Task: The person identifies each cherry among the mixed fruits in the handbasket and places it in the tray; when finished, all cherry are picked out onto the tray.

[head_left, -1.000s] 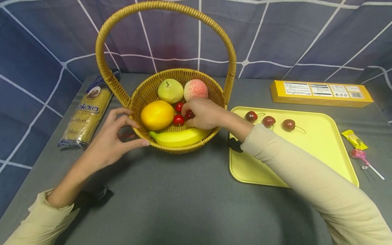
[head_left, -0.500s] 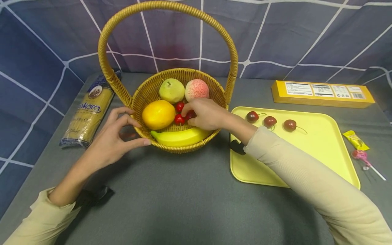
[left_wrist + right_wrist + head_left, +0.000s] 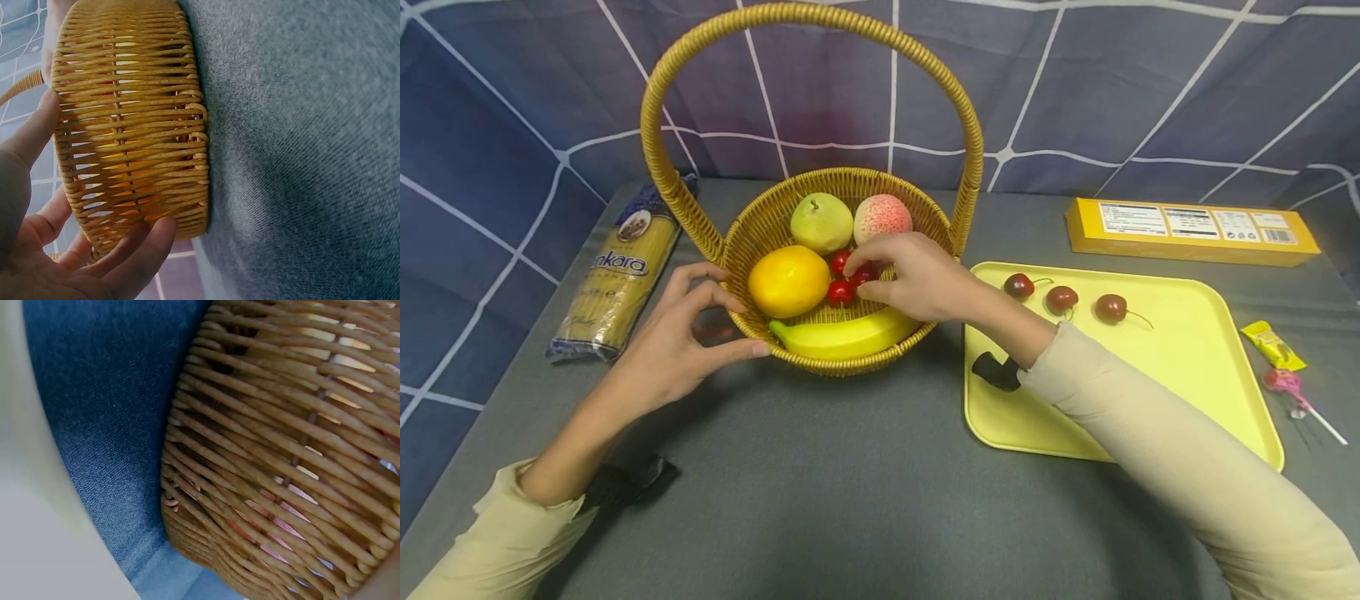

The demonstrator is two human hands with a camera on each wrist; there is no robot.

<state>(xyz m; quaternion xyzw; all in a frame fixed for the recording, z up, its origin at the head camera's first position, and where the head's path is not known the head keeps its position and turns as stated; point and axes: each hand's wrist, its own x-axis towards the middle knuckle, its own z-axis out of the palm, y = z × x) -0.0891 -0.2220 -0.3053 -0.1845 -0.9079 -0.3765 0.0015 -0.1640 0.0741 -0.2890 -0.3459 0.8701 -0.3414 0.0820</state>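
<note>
A wicker basket (image 3: pixel 842 364) with a tall arched handle holds a green pear-like fruit (image 3: pixel 822 223), a pink peach (image 3: pixel 882 218), a yellow-orange mango-like fruit (image 3: pixel 788 282), a banana (image 3: pixel 850 335) and red cherries (image 3: pixel 840 292). My left hand (image 3: pixel 681 337) holds the basket's left side, thumb at the front rim and fingers along the side; the left wrist view shows fingertips against the weave. Inside the basket my right hand (image 3: pixel 921 279) has thumb and fingers parted around a dark red cherry (image 3: pixel 864 272). In the right wrist view the basket's outer wall hides the fingers.
Right of the basket lies a yellow tray (image 3: pixel 1157 383) with three stemmed cherries (image 3: pixel 1062 299) along its back. Behind it is a long yellow box (image 3: pixel 1187 232). A yellow-wrapped candy (image 3: pixel 1273 345) and a lollipop (image 3: pixel 1285 382) lie right; a pasta packet (image 3: pixel 613 283) lies left.
My right hand has shifted slightly right, and its thumb and fingers have parted, so more of the dark red cherry shows. The left hand keeps its place on the basket.
</note>
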